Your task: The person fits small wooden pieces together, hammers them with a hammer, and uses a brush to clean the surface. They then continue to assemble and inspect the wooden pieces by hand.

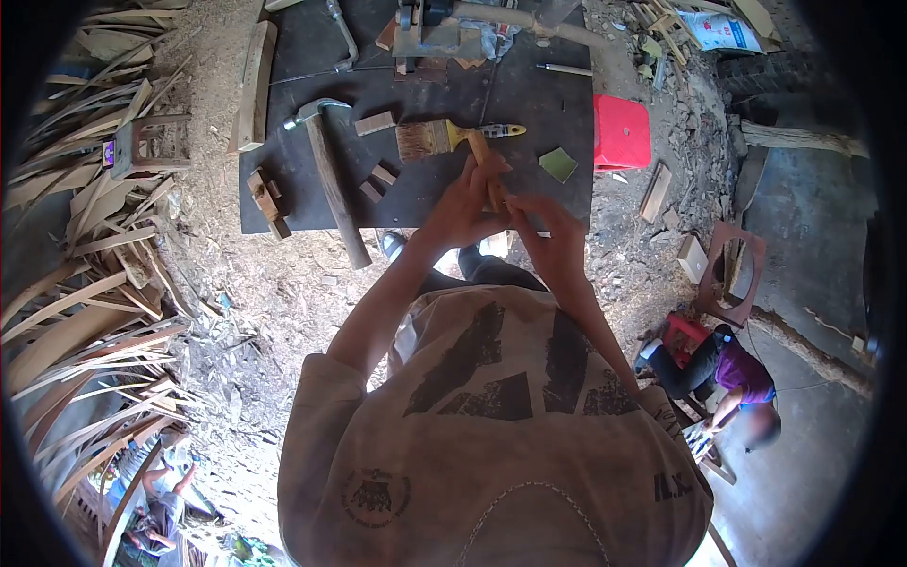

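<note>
My left hand point(465, 206) is wrapped round a small light-brown wooden piece point(480, 149) at the near edge of the dark table point(293, 180). On the right, the fingers of my right hand point(548, 227) are pressed together at the lower end of the same piece. Just beyond my hands lies a wide paintbrush point(427, 140) with a yellow ferrule. A hammer point(333, 180) with a wooden handle rests to the left, its handle overhanging the edge. Small wooden blocks point(375, 123) lie between hammer and brush. A green piece point(557, 164) sits right of my hands.
A clamp-like tool point(439, 14) stands at the table's far side. A red plastic stool point(622, 132) adjoins the right edge. Wood strips point(85, 312) are heaped at left. One person point(742, 369) sits at lower right, another point(161, 510) at lower left.
</note>
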Action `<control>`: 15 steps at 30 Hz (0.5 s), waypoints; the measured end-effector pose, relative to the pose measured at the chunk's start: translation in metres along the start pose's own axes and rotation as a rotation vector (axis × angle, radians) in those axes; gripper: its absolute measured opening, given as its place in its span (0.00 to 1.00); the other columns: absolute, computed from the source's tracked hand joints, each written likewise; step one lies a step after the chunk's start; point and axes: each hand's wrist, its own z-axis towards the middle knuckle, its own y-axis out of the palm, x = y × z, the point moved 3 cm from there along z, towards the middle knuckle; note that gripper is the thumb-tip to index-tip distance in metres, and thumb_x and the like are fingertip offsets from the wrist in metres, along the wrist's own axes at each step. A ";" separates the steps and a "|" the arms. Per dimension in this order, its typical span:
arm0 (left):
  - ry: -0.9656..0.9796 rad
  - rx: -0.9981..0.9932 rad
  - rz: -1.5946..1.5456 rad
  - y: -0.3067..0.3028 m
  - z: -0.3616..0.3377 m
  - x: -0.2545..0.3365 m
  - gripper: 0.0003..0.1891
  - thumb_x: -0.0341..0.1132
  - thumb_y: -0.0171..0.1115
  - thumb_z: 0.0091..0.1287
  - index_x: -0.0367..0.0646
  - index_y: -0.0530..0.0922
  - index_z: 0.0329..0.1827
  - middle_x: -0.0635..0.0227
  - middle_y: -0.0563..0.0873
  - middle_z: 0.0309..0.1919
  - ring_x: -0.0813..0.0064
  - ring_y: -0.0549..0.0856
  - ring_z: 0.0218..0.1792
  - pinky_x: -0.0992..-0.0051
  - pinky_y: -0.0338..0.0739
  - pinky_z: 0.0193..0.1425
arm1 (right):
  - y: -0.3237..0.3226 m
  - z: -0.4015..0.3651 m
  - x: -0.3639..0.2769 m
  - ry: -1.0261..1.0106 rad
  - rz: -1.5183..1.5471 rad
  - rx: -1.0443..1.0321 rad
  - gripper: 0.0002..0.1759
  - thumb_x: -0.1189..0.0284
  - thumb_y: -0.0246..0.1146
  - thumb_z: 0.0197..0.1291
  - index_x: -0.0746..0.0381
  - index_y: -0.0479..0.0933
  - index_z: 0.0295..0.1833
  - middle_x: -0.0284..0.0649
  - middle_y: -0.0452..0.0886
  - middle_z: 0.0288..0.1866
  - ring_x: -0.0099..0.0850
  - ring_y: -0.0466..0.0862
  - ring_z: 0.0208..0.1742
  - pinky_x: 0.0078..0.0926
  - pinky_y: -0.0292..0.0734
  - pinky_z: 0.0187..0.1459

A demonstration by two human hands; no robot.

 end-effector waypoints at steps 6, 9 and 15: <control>-0.030 -0.039 -0.043 0.001 -0.002 0.000 0.38 0.38 0.73 0.65 0.45 0.61 0.75 0.51 0.73 0.69 0.48 0.80 0.62 0.55 0.79 0.64 | 0.001 0.002 0.003 -0.002 0.023 0.026 0.10 0.79 0.72 0.65 0.60 0.85 0.51 0.43 0.91 0.49 0.42 0.93 0.49 0.34 0.88 0.45; -0.052 -0.040 -0.112 0.005 -0.003 -0.002 0.35 0.37 0.72 0.67 0.44 0.61 0.72 0.52 0.76 0.65 0.50 0.82 0.58 0.56 0.78 0.64 | 0.001 0.002 0.004 0.010 0.033 0.032 0.10 0.80 0.72 0.65 0.61 0.85 0.50 0.43 0.91 0.50 0.40 0.93 0.49 0.34 0.88 0.46; -0.117 -0.047 -0.222 0.010 -0.006 -0.001 0.33 0.33 0.73 0.67 0.44 0.60 0.68 0.55 0.79 0.59 0.55 0.84 0.56 0.59 0.79 0.62 | 0.000 0.003 0.003 0.010 0.040 0.040 0.09 0.81 0.71 0.65 0.62 0.85 0.49 0.43 0.91 0.49 0.40 0.93 0.49 0.34 0.88 0.46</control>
